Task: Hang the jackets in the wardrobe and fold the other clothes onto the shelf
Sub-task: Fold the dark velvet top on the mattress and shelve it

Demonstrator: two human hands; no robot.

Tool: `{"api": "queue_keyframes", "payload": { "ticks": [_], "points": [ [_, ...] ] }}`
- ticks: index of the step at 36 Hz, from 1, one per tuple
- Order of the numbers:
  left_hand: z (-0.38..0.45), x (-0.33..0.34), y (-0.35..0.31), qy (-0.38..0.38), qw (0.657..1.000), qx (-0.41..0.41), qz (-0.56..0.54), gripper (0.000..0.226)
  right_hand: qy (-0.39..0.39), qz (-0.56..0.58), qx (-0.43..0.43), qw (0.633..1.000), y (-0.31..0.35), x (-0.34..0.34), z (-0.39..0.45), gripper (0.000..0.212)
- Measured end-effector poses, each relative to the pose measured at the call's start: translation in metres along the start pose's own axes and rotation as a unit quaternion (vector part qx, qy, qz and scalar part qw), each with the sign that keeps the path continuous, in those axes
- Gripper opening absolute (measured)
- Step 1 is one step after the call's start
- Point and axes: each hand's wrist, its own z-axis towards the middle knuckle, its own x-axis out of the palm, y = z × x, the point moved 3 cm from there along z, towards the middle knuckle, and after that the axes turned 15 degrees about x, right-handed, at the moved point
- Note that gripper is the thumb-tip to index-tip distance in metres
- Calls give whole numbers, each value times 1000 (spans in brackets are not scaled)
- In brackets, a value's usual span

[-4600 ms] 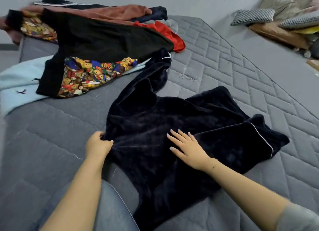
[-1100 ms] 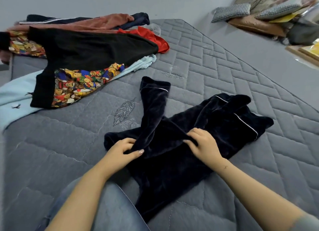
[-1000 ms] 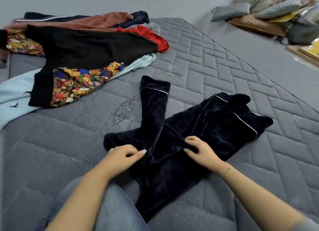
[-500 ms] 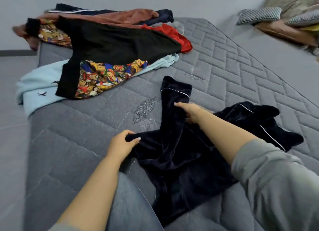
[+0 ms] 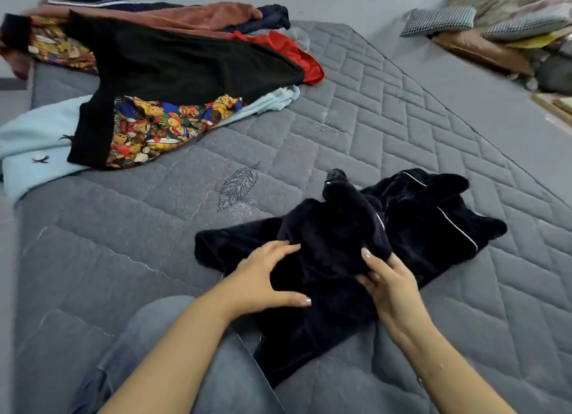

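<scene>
Head view: dark velvet top (image 5: pixel 356 259) on mattress (image 5: pixel 123 243), sleeve folded in — left hand (image 5: pixel 263 277) presses flat, fingers straight; right hand (image 5: pixel 387 277) pinches sleeve edge, likely setting fold.

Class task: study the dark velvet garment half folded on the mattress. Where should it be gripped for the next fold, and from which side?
Probably the far collar end of the dark velvet garment, reached over from the near side. It still sprawls unfolded past the tucked sleeve, and could fold back toward both hands.
</scene>
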Motion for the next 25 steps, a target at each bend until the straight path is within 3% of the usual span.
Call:
{"api": "queue_keyframes", "payload": {
  "ticks": [2,4,7,9,11,14,16,19,22,25],
  "points": [
    [3,16,3,85,991,-22,100,111,14,-57,36,998,-24,-14,-16,23],
    [5,22,4,112,973,-15,204,110,-40,-130,25,990,-41,-30,-22,16],
    [6,25,7,124,942,15,311,103,-152,-167,-70,972,-38,-50,-23,33],
    [7,25,8,121,927,32,353,93,-168,-252,-170,938,-24,-54,-20,51],
    [9,23,8,93,930,50,352,79,-153,-414,-250,862,-10,-54,-11,72],
    [12,17,6,36,959,65,274,63,-108,-628,-317,702,4,-49,10,88],
    [12,13,3,-18,974,60,218,58,-83,-684,-335,643,10,-44,23,89],
    [7,5,2,-108,983,9,151,57,-92,-663,-368,645,22,-34,32,71],
    [4,-3,2,-167,979,-25,111,34,-135,-621,-405,658,43,-29,31,48],
    [2,-9,-2,-198,979,-42,19,21,-94,-610,-414,669,70,-28,25,45]
  ]
}}
